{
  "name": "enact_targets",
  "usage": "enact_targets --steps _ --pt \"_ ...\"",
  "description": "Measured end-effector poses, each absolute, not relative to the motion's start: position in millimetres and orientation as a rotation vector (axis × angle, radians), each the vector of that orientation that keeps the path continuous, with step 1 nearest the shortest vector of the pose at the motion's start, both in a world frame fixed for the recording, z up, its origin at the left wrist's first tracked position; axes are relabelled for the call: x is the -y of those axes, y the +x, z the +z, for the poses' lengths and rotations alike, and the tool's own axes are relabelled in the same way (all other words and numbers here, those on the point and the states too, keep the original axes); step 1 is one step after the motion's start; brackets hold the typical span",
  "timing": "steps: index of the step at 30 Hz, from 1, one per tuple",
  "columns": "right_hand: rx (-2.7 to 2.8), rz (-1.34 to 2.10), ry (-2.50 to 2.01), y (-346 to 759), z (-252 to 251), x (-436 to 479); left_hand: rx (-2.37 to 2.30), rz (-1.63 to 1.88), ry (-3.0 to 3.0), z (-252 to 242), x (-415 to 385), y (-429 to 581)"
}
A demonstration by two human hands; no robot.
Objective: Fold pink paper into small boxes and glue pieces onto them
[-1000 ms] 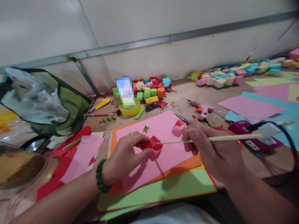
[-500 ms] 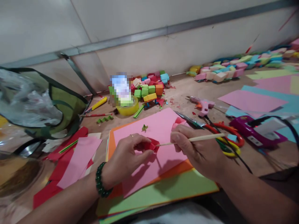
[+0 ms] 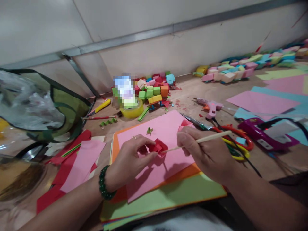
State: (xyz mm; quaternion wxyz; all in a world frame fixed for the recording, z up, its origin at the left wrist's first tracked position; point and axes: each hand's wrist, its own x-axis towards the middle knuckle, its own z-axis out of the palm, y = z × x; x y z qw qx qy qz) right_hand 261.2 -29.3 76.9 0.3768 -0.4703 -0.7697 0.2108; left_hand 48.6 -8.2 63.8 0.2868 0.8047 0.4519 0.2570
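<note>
Between the thumb and fingers of my left hand (image 3: 134, 157) is a small folded red paper box (image 3: 159, 147), its open side facing up. My right hand (image 3: 204, 147) grips a thin wooden stick (image 3: 214, 137), whose pointed end touches the right edge of the box. A piece of folded pink paper (image 3: 185, 124) shows behind my right fingers; whether they touch it I cannot tell. Underneath lies a pink sheet (image 3: 141, 183) on a stack of orange and green paper (image 3: 178, 197). A small folded green paper piece (image 3: 149, 130) rests on the pink sheet.
Scissors (image 3: 240, 154) and a pink glue gun (image 3: 213, 108) lie to the right, near a purple power strip (image 3: 266, 134). Folded paper blocks (image 3: 154, 93) and a tape roll (image 3: 132, 110) are at the back. Red and pink paper strips (image 3: 81, 163) lie left.
My left hand has turned the red paper box so more of its inside shows. The stick stays in my right hand, its tip still at the box's edge.
</note>
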Motion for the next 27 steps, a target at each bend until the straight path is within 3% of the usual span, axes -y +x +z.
enact_targets --steps 16,27 --pt "2.051 0.504 -1.131 260.7 79.0 33.3 -1.134 0.690 2.114 49.7 10.5 63.5" --pt "2.005 0.207 -1.179 262.5 89.8 40.6 -1.142 0.680 2.166 53.3 14.5 65.1"
